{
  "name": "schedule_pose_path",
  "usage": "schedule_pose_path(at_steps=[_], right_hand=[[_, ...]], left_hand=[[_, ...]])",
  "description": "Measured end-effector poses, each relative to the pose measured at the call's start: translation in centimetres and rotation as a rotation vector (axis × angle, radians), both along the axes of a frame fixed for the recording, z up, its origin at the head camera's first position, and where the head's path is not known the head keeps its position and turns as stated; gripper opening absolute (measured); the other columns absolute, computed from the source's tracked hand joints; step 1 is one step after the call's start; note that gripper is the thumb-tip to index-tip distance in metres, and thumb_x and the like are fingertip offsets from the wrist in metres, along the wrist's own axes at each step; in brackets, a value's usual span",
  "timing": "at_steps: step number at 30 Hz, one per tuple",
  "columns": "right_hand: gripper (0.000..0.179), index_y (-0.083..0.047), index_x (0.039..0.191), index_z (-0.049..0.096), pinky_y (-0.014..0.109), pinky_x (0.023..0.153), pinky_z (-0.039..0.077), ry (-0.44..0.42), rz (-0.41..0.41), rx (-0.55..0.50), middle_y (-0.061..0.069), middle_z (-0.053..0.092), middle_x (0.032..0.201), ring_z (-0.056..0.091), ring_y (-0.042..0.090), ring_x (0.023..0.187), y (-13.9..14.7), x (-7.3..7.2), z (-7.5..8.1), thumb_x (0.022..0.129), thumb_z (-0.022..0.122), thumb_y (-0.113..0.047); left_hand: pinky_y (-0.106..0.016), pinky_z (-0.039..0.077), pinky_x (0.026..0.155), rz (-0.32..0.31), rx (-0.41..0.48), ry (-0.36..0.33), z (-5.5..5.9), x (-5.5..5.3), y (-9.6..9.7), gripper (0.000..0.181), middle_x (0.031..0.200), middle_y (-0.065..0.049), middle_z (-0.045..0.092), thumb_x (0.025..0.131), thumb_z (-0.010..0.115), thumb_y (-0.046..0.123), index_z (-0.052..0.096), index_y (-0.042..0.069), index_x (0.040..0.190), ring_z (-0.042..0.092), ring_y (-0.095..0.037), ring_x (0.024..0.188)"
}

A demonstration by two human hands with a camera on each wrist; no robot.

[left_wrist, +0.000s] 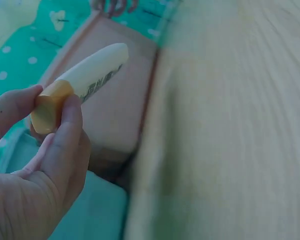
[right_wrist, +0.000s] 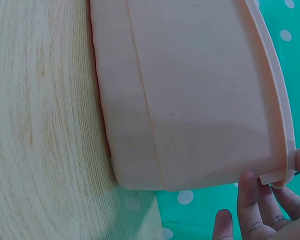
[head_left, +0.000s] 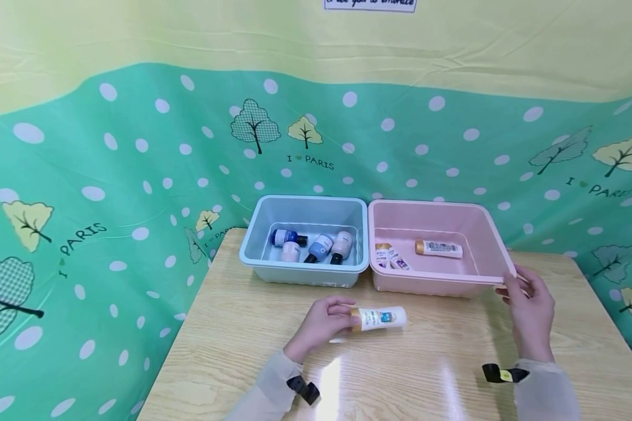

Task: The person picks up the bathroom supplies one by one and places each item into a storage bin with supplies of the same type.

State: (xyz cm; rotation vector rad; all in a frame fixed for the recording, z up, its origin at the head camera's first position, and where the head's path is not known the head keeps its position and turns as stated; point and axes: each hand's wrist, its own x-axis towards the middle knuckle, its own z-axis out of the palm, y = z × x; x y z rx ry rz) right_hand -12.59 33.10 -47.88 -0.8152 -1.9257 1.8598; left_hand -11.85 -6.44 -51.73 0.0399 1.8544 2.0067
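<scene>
My left hand (head_left: 321,323) pinches the gold cap of a white squeeze tube (head_left: 383,318) between thumb and fingers. In the head view the tube lies nearly level in front of the two bins, its white end pointing right. The left wrist view shows the cap (left_wrist: 52,106) under the fingertips and dark print on the tube's side. At the front right corner of the pink bin (head_left: 426,285), my right hand (head_left: 532,313) grips the rim, thumb on top and fingers beneath. Inside that bin lie a gold-capped tube (head_left: 439,249) and two smaller-looking tubes at the left.
A light blue bin (head_left: 305,275) stands against the pink one's left side, holding several small bottles (head_left: 321,247) with dark caps. Both bins sit at the back of the wooden table (head_left: 242,362). Behind hangs a green and yellow printed cloth (head_left: 189,117).
</scene>
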Motion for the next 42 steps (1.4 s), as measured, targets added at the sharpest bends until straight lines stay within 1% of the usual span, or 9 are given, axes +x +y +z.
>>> schedule_pose_path(at_steps=[4,7,11,15,21,27,35,39,42], right_hand=[[0.041,-0.016,0.135,0.061,0.011,0.064,0.052,0.013,-0.002,-0.014,-0.008,0.064,0.103,0.066,0.006,0.074,0.2,0.0,0.0,0.096,0.069,-0.027],[0.042,-0.015,0.136,0.06,0.012,0.064,0.052,0.024,0.001,-0.006,-0.008,0.064,0.102,0.066,0.005,0.073,0.4,0.0,0.0,0.096,0.07,-0.027],[0.043,-0.015,0.136,0.06,0.012,0.063,0.052,0.025,-0.006,-0.01,-0.009,0.064,0.101,0.066,0.005,0.072,0.5,0.0,0.1,0.096,0.07,-0.027],[0.041,-0.015,0.134,0.061,0.012,0.062,0.052,0.031,-0.016,-0.016,-0.009,0.065,0.098,0.066,0.005,0.071,0.6,-0.1,0.1,0.095,0.071,-0.025],[0.041,-0.014,0.133,0.062,0.012,0.062,0.052,0.029,-0.016,-0.01,-0.009,0.065,0.097,0.067,0.006,0.07,0.7,0.0,-0.1,0.095,0.071,-0.025],[0.04,-0.014,0.133,0.062,0.012,0.062,0.052,0.043,-0.021,-0.015,-0.008,0.066,0.097,0.067,0.006,0.071,0.8,0.0,-0.2,0.095,0.071,-0.023],[0.041,-0.013,0.132,0.063,0.013,0.062,0.053,0.065,-0.011,-0.022,-0.008,0.067,0.097,0.067,0.005,0.07,0.4,0.2,0.0,0.094,0.073,-0.023],[0.041,-0.013,0.133,0.063,0.013,0.063,0.053,0.069,0.001,-0.015,-0.008,0.067,0.098,0.067,0.006,0.071,0.2,0.0,0.1,0.094,0.072,-0.023],[0.039,-0.013,0.132,0.063,0.012,0.063,0.053,0.066,-0.002,-0.001,-0.008,0.067,0.098,0.067,0.007,0.071,0.1,-0.1,0.1,0.095,0.071,-0.023]], left_hand=[[-0.038,0.061,0.078,-0.026,0.087,0.024,2.8,-0.4,0.6,0.042,0.102,-0.014,0.07,0.083,0.078,-0.003,0.063,-0.006,0.122,0.07,-0.025,0.089],[-0.039,0.06,0.081,-0.056,0.13,0.063,5.1,-1.3,1.0,0.043,0.107,-0.015,0.069,0.084,0.076,-0.005,0.061,-0.007,0.124,0.069,-0.026,0.095],[-0.039,0.059,0.083,-0.076,0.155,0.124,8.2,-3.1,1.8,0.045,0.109,-0.017,0.068,0.085,0.075,-0.005,0.059,-0.009,0.126,0.069,-0.027,0.097],[-0.04,0.059,0.083,-0.074,0.193,0.148,11.0,-5.1,3.0,0.041,0.108,-0.019,0.069,0.085,0.074,-0.007,0.06,-0.008,0.124,0.069,-0.028,0.097],[-0.039,0.059,0.083,-0.076,0.204,0.167,13.6,-7.9,5.1,0.037,0.107,-0.017,0.07,0.087,0.074,-0.004,0.063,-0.004,0.122,0.07,-0.029,0.096],[-0.036,0.06,0.081,-0.044,0.2,0.148,15.0,-11.2,8.1,0.033,0.103,-0.014,0.071,0.084,0.078,-0.002,0.068,0.001,0.116,0.071,-0.028,0.092],[-0.032,0.061,0.075,-0.039,0.094,0.137,16.6,-15.8,11.5,0.034,0.097,-0.007,0.074,0.083,0.081,0.003,0.07,0.006,0.115,0.073,-0.023,0.085],[-0.031,0.061,0.073,-0.023,0.086,0.124,16.3,-17.8,13.1,0.038,0.096,-0.009,0.074,0.084,0.08,0.002,0.067,0.001,0.12,0.073,-0.023,0.082],[-0.029,0.061,0.071,0.011,0.068,0.119,15.0,-19.2,14.2,0.041,0.098,-0.009,0.073,0.084,0.08,0.001,0.066,-0.003,0.122,0.073,-0.022,0.081]])
